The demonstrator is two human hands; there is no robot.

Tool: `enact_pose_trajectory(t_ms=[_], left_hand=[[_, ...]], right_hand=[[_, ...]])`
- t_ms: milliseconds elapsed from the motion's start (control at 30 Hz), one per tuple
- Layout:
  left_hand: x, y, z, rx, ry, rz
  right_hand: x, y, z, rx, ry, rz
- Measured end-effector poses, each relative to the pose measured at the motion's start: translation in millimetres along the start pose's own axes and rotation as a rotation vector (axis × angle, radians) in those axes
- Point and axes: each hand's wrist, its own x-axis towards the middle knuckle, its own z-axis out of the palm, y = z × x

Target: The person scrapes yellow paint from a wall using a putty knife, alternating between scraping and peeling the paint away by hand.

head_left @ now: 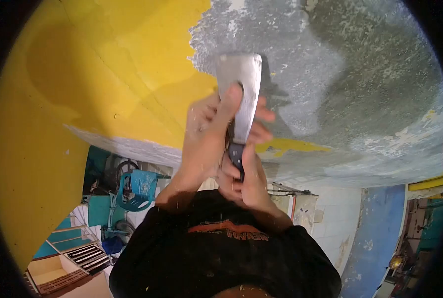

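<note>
A wide-bladed metal scraper (247, 94) with a black handle (237, 158) points up the view in front of a surface of yellow paint (147, 64) and bare grey (306, 64). My right hand (253, 181) is wrapped round the handle. Higher up, my left hand (204, 141) holds the blade, its thumb lying on the flat face and its fingertips showing past the far edge. The blade's broad end overlaps the ragged border between yellow and grey in the view; whether it touches the surface I cannot tell. Small flakes show around my hands.
At the lower left are a teal plastic chair (141, 189), bicycles (113, 221) and a wooden rack (57, 268). A blue wall section (380, 223) stands at the lower right, with cluttered objects beyond it. A dark shirt (221, 258) covers my torso.
</note>
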Motion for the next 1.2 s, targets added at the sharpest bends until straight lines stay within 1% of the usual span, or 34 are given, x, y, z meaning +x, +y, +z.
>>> enact_pose_trajectory(t_ms=[33, 67, 100, 167, 200, 267, 300, 367, 400, 433, 500, 533, 567, 633, 700, 733, 767, 800, 867, 900, 933, 967, 1000, 1033, 1067, 1100, 1133, 1167, 1200], left_hand=[[-2.3, -1.3, 2.8, 0.001, -0.021, -0.044], [-13.4, -8.7, 3.2, 0.033, -0.01, -0.12], [-19.5, -31.5, 0.6, -0.052, -0.064, -0.071], [-25.5, -56.7, -0.1, -0.078, -0.041, -0.108], [-18.9, -58.0, -2.9, -0.063, -0.012, -0.103], [-0.1, -43.2, 1.4, -0.072, 0.035, -0.145], [-3.2, -30.2, -2.3, -0.038, -0.002, -0.184], [-3.6, -29.3, -6.6, -0.017, -0.038, -0.203], [-13.0, -36.4, -6.2, -0.024, -0.026, -0.227], [-19.3, -46.1, -2.3, -0.053, 0.005, -0.21], [-22.0, -51.4, 5.3, -0.1, -0.003, -0.153], [-22.7, -51.0, 7.1, -0.112, 0.005, -0.134], [-20.6, -49.7, 8.4, -0.121, 0.015, -0.111], [6.7, -41.5, 8.2, -0.056, 0.095, -0.015], [9.6, -37.8, 7.4, -0.068, 0.065, -0.007], [8.6, -33.8, 10.1, -0.06, 0.082, -0.018], [-4.2, -36.8, 11.6, -0.058, 0.118, -0.069], [-16.7, -42.7, 10.9, -0.07, 0.13, -0.089], [-9.5, -38.7, 9.0, -0.082, -0.002, -0.06], [-0.6, -36.2, 8.3, -0.085, 0.001, -0.064], [10.8, -24.2, 10.4, -0.102, 0.087, 0.044], [16.6, -13.3, 13.7, -0.119, 0.169, 0.169], [13.7, -0.1, 15.4, -0.125, 0.167, 0.178], [5.3, 12.6, 14.6, -0.119, 0.136, 0.16], [-4.1, 16.8, 13.2, -0.114, 0.109, 0.136], [-10.9, 9.7, 11.1, -0.123, 0.112, 0.14], [-18.0, -4.8, 7.3, -0.107, 0.057, 0.058], [-25.5, -22.1, 3.3, -0.091, 0.005, -0.031], [-30.8, -44.4, 1.3, -0.142, -0.01, -0.06]], right_hand=[[-4.5, 0.9, -0.7, 0.001, -0.003, -0.002], [-12.8, 14.8, -9.8, -0.082, 0.038, -0.102], [-23.2, 32.9, -28.8, -0.085, 0.011, -0.148], [-37.6, 36.0, -27.2, -0.1, 0.192, -0.019], [-31.5, 27.9, -25.3, -0.102, 0.186, -0.017], [-21.7, 13.6, -5.5, 0.089, 0.266, 0.157], [-22.9, 21.9, -0.8, 0.102, 0.275, 0.165], [-16.3, 30.8, 3.3, -0.108, 0.352, 0.008], [-21.6, 31.0, -2.3, -0.083, 0.319, 0.019], [-25.9, 25.2, -11.0, -0.074, 0.281, 0.023], [-43.2, 26.0, -14.5, -0.203, 0.277, -0.005], [-41.9, 23.8, -15.3, -0.207, 0.281, -0.003], [-34.7, 19.3, -17.4, -0.212, 0.304, 0.001], [-22.9, 13.5, -19.2, -0.203, 0.326, 0.007], [-13.7, 9.1, -20.8, -0.065, 0.266, 0.042], [-17.1, 4.9, -14.5, -0.112, 0.264, 0.015], [-30.6, 13.3, -13.1, -0.096, 0.283, 0.042], [-43.1, 18.5, -13.4, -0.143, 0.298, 0.045], [-23.7, 2.2, -19.9, -0.24, 0.27, -0.02], [-9.5, -4.6, -20.1, -0.233, 0.279, -0.023], [-1.0, -5.7, -19.2, -0.207, 0.303, -0.008], [6.1, -21.4, -7.9, -0.27, 0.208, -0.045], [4.3, -31.1, 8.9, -0.295, 0.169, -0.035], [0.7, -33.8, 20.3, -0.315, 0.135, -0.017], [-7.5, -27.1, 17.6, -0.317, 0.14, -0.006], [-17.0, -18.1, 8.8, -0.287, 0.1, 0.009], [-23.8, -7.6, -0.6, -0.26, 0.059, 0.018], [-32.2, 9.5, -10.9, -0.267, 0.061, 0.023], [-39.9, 28.5, -22.6, -0.265, 0.16, -0.021]])
